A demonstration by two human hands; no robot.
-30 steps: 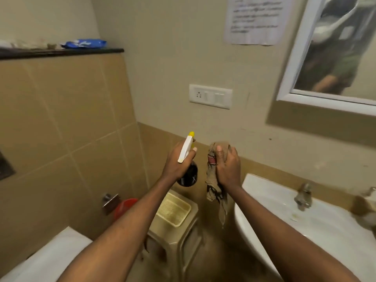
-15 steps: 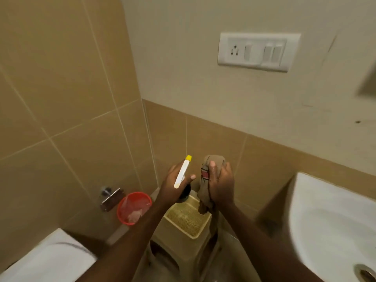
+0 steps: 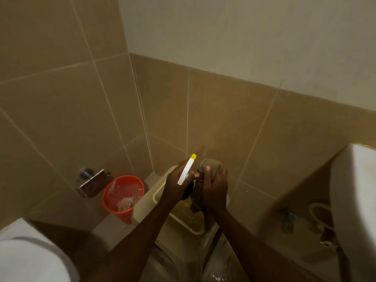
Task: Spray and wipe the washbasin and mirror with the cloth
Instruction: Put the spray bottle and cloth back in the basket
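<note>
My left hand point(image 3: 175, 189) grips a spray bottle point(image 3: 186, 171) with a white head and yellow nozzle tip; its dark body is mostly hidden behind my fingers. The nozzle points up and to the right, close to the cloth. My right hand point(image 3: 215, 186) holds a bunched brownish cloth point(image 3: 209, 165), whose tail hangs down below my palm. Both hands are together above a beige plastic stool point(image 3: 183, 218). Only the left rim of the white washbasin point(image 3: 352, 200) shows at the far right. The mirror is out of view.
A red bin point(image 3: 124, 196) with a plastic liner stands on the floor in the tiled corner, beside a metal paper holder point(image 3: 91, 185) on the left wall. A white toilet point(image 3: 26, 255) fills the lower left. Pipes point(image 3: 317, 214) run under the basin.
The view has dropped down and to the left: mirror, tap and switch plate have left the frame. Both hands came lower over the stool, still holding bottle and cloth close together.
</note>
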